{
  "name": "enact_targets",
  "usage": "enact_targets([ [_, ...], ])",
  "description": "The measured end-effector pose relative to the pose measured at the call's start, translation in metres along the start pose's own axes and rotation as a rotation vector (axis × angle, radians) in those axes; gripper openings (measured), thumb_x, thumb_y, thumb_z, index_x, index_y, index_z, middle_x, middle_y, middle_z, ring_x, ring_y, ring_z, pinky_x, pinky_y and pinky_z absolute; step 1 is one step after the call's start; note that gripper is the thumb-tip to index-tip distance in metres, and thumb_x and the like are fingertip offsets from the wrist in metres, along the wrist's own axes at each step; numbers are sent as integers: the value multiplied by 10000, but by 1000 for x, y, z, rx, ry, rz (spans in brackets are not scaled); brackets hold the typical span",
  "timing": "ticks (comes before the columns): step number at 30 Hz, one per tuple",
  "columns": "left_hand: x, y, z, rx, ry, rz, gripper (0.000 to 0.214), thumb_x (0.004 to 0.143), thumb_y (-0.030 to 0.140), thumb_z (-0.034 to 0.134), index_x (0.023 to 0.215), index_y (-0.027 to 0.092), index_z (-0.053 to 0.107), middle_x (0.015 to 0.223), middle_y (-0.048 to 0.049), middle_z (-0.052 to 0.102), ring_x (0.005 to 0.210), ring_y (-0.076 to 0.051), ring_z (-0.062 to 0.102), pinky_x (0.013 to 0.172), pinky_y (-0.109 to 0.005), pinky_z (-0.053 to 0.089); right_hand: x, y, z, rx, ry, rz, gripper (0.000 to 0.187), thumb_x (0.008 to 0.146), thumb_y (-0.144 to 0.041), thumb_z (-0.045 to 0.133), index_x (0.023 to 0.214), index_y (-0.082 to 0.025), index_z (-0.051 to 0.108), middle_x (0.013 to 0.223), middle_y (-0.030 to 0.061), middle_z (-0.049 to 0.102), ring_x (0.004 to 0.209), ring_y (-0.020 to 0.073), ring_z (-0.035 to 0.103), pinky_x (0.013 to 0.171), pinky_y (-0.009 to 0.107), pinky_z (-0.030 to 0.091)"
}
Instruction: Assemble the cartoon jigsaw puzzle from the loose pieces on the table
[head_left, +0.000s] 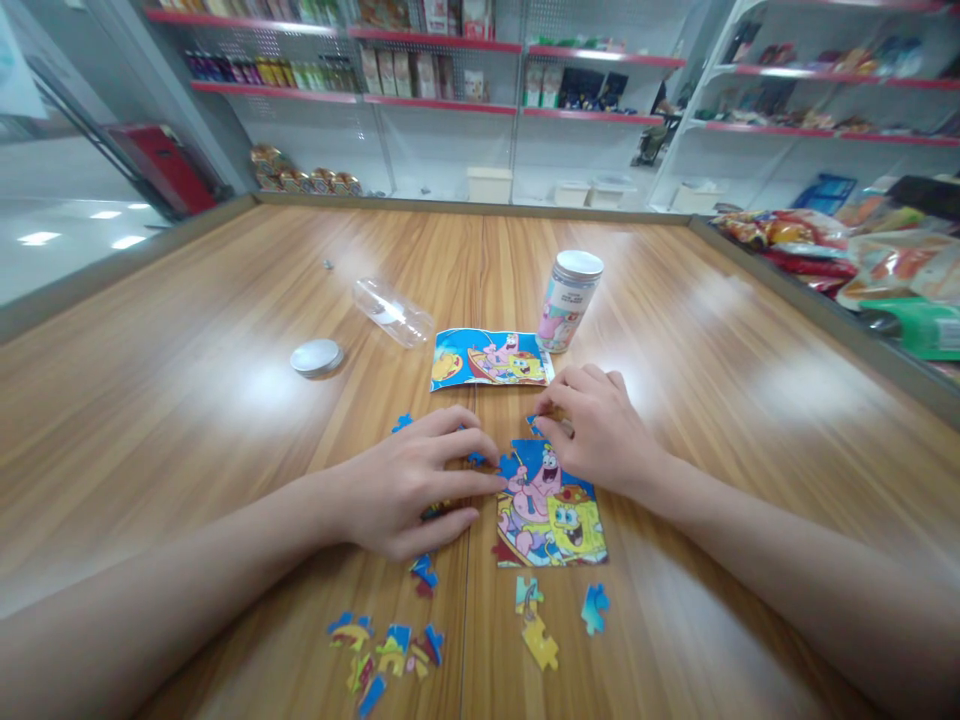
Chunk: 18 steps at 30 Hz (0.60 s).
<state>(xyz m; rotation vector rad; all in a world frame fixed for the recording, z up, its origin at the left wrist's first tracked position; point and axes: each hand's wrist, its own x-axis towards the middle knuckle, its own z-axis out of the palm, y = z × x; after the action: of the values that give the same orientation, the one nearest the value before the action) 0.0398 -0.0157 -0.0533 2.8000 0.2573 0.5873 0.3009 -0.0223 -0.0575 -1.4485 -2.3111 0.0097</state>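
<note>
One jigsaw piece (pixel 533 427), probably light, stiff card best taken by its edges, pinched in my right hand (pixel 600 425); part-built puzzle (pixel 551 510) at my loosely spread, seemingly unladen left hand's (pixel 416 475) fingertips.

hands (pixel 405 487): 2 | puzzle block (pixel 544 515): 1 | card (pixel 491 359): 1 | can (pixel 568 305): 1 | clear jar (pixel 392 312): 1 | loose lid (pixel 316 356): 1 | pieces (pixel 595 608): uncountable

Puzzle (pixel 551 510): lay on the table (pixel 187 430), nearer than the card (pixel 491 360).
Loose pieces (pixel 393 656): lay to its left and near side.
Canister (pixel 570 302): stood at the card's far right corner.
Jar (pixel 391 312): lay far-left of the card.
Lid (pixel 316 356): lay left of the jar.
</note>
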Motion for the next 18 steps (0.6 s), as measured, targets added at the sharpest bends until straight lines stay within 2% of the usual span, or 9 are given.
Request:
enact_targets([
  [8,0,0,1,-16,-19,-9,362,837,192,628,1197,175,663,1157,-141,643,1065,-279,560,943,-477,515,5,0,0,60,-43,39,46,822,-200,657,786,-184,633,898,61,647,943,237,542,786,361,272],
  [15,1,0,1,-11,-24,-1,371,825,182,629,1194,169,665,1165,-142,643,1081,-288,558,956,-490,509,6,3,3,265,-42,59,96,842,-184,658,759,-180,608,776,-3,635,801,170,560,779,338,289],
  [18,0,0,2,6,-38,18,390,821,178,625,1209,153,656,1237,-149,634,1117,-298,551,996,-506,487,5,2,4,318,-6,57,82,857,-187,647,782,-182,615,753,-9,631,740,153,548,761,325,307],
])
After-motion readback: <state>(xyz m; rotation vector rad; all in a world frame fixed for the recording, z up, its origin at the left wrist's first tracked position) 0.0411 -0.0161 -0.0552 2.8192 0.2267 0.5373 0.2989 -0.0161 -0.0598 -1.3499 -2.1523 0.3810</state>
